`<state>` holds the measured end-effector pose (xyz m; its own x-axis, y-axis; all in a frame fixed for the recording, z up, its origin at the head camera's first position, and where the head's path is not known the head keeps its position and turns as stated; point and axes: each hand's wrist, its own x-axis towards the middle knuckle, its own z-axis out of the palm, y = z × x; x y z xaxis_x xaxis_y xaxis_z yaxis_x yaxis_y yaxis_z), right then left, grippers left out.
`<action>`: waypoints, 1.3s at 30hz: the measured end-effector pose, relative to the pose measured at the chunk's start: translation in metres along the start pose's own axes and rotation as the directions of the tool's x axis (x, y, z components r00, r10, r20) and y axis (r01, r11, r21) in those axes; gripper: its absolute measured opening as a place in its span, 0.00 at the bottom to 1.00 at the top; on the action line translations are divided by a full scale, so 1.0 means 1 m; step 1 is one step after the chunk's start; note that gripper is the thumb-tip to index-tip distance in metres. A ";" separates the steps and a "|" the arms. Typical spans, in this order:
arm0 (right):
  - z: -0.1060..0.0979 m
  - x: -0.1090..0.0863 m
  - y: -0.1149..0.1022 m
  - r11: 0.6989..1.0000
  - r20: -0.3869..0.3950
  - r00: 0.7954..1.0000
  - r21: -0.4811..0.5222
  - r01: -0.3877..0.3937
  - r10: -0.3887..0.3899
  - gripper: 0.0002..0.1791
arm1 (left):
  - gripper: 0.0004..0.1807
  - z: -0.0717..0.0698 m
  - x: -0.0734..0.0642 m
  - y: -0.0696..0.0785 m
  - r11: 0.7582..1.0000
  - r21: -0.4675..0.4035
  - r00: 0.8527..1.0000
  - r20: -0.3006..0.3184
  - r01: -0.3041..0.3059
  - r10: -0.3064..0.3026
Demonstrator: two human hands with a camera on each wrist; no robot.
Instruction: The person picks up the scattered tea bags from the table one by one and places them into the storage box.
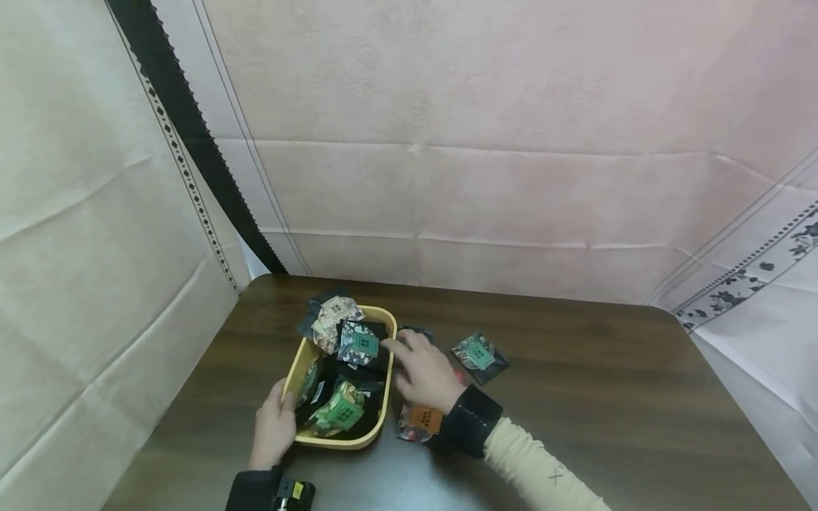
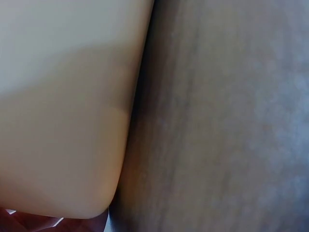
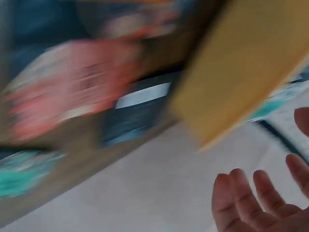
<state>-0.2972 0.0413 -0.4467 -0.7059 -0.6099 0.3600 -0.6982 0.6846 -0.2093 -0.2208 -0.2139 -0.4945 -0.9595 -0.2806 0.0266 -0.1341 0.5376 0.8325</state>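
Observation:
A yellow plastic basket [image 1: 391,383] holds several small black packets with coloured labels. My left hand [image 1: 273,426] grips its near left side, at the rim. In the left wrist view the basket's smooth wall [image 2: 63,130] fills the left half. My right hand [image 1: 424,372] is over the right rim, its fingers extended and holding nothing; the right wrist view shows the spread fingers [image 3: 244,198] beside the yellow wall. Inside lie a packet with a teal label [image 1: 364,343] and one with a green label [image 1: 344,411]. A packet with a pale label [image 1: 335,311] overhangs the far left corner.
Right of the basket on the brown wooden table [image 1: 607,397] lie a teal-labelled packet [image 1: 481,357], an orange-labelled packet [image 1: 424,419] and a red packet [image 3: 82,82], partly covered by my right arm in the head view. Pale patterned cloth [image 1: 511,199] hangs behind the table.

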 end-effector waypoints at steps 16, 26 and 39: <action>0.008 -0.036 0.118 0.849 0.374 0.763 -0.193 -0.491 0.527 0.42 | 0.20 -0.002 0.001 -0.006 1.000 0.031 1.000 0.017 -0.001 0.001; 0.010 -0.030 0.124 0.863 0.326 0.800 -0.237 -0.446 0.503 0.36 | 0.20 -0.003 0.003 -0.005 0.999 0.040 1.000 0.008 -0.026 0.026; 0.009 -0.028 0.127 0.887 0.077 0.911 -0.275 -0.372 0.406 0.10 | 0.20 0.000 0.002 -0.005 1.000 0.011 1.000 -0.014 -0.020 0.020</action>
<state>-0.3669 0.1416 -0.4920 -0.9354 -0.3084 0.1729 -0.3240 0.9435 -0.0694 -0.2223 -0.2167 -0.4984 -0.9584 -0.2808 0.0509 -0.1179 0.5521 0.8254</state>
